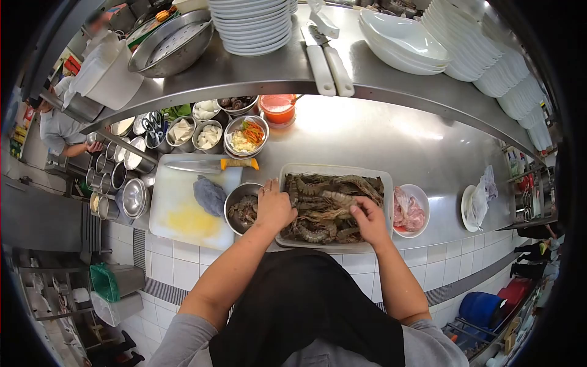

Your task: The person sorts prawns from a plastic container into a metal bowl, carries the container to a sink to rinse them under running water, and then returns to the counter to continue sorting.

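Note:
My right hand (371,221) is closed over the right half of a clear plastic tub (387,202), its thumb and fingers pinching a raw shrimp (338,199). Many dark, striped, unpeeled shrimp (318,231) fill this tub. My left hand (275,209), with a ring on one finger, is palm down where the tub's left edge meets a steel bowl (227,214). Its fingers reach forward beside the bowl's rim and its thumb points toward the tub. More shrimp (244,211) lie inside the bowl, partly hidden by that hand.
Left of the bowl, a white cutting board (165,189) carries a yellow-handled knife (211,164) and a grey cloth (209,196). A bowl of raw meat (411,211) stands right of the tub. Ingredient bowls (246,136) line the back, under a shelf (257,76) with stacked plates (252,27).

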Action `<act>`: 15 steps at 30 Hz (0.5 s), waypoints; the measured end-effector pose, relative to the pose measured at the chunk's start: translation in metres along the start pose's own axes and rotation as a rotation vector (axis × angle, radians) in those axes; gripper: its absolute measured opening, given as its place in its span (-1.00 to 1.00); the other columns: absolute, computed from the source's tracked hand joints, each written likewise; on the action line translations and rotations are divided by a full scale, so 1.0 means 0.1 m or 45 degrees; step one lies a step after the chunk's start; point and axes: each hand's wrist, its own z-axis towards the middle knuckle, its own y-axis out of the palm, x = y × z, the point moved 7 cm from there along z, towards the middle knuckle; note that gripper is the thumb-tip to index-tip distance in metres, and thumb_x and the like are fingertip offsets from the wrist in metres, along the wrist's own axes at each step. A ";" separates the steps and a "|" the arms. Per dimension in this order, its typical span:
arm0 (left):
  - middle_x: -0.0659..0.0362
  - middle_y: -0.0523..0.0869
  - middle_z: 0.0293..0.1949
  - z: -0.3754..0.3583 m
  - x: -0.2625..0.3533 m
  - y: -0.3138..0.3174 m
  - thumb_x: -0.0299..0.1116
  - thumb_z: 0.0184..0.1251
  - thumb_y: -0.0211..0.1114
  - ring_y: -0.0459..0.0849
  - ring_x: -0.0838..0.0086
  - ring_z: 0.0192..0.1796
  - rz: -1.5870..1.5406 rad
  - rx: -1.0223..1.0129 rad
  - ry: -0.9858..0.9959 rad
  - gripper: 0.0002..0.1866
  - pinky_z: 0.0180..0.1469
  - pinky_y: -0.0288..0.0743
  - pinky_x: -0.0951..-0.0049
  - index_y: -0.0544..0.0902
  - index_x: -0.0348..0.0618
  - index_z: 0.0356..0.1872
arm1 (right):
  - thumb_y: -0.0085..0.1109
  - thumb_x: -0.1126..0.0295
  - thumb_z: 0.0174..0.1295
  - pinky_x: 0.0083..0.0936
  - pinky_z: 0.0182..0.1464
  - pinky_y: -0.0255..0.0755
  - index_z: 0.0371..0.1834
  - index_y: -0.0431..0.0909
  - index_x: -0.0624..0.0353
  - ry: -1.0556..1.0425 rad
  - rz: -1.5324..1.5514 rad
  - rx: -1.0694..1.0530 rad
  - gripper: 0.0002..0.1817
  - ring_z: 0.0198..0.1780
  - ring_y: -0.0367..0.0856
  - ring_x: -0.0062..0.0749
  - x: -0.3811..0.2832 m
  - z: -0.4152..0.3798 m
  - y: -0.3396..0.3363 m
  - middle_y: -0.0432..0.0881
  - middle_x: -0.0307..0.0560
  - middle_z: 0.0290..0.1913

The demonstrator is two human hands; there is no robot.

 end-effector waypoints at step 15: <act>-0.07 0.82 0.08 -0.29 0.10 -0.48 -0.19 0.64 0.33 0.78 0.13 0.11 -1.067 -0.187 0.082 -0.55 0.25 0.59 0.21 0.64 -0.36 0.29 | 0.37 0.41 0.39 -0.18 0.25 0.63 0.25 0.71 0.19 -0.813 -0.679 0.161 -0.62 0.28 0.68 0.08 -1.32 0.08 -0.10 0.64 0.14 0.37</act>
